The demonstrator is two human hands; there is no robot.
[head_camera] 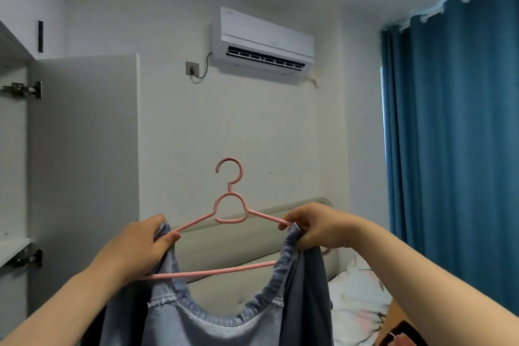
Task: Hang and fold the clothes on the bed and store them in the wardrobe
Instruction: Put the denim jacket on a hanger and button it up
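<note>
I hold a blue denim garment [213,326] up in the air in front of me, its gathered neckline sagging between two shoulder straps. A pink plastic hanger [230,216] sits upright inside it, hook on top, with its lower bar showing between the straps. My left hand [137,247] is closed around the left strap, thumb pressing it against the hanger's left arm. My right hand [317,226] pinches the right strap where it meets the hanger's right arm. Behind the garment stands the bed's padded grey headboard [233,244], with pale patterned bedding [356,298] to its right. The white wardrobe door [84,163] stands open on my left. A white air conditioner [262,42] hangs high on the wall, and a blue curtain [455,121] covers the right side.
</note>
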